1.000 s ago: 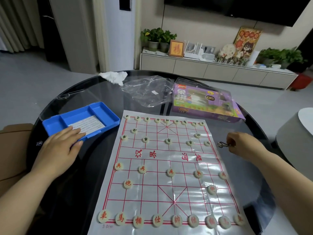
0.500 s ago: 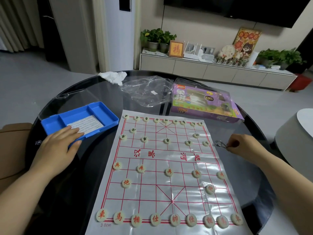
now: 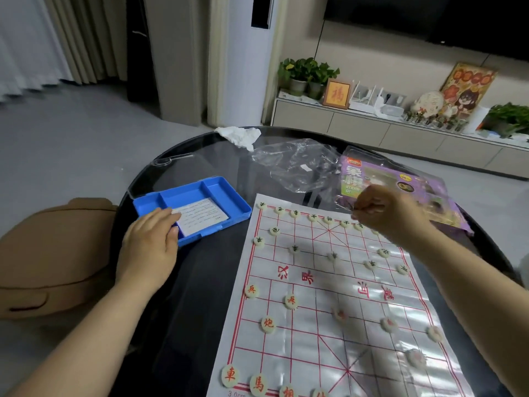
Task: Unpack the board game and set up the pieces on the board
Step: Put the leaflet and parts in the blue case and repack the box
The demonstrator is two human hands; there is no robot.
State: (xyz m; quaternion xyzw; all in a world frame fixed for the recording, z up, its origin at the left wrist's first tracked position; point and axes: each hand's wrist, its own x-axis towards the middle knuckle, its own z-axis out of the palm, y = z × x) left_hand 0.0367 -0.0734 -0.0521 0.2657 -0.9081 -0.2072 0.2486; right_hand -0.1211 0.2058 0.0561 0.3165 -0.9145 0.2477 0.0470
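Pinching a loop, right hand hovers over board.

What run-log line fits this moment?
left hand: rests on blue tray | right hand: pinches small object over board, far edge | pieces: set out

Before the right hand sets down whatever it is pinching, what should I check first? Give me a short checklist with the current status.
1. Steadying by the left hand on the blue tray: ok, straight fingers rest on its near corner.
2. Grip of the right hand on the small looped item: ok, pinched. What the item is: cannot tell, blurred.
3. The blue tray free of pieces: ok where visible; only a printed sheet lies in it.
4. Far side of the board, green pieces all placed: cannot tell, the right hand hides part of the back row.
5. Near side, red pieces all placed: cannot tell, the frame edge cuts the front row.
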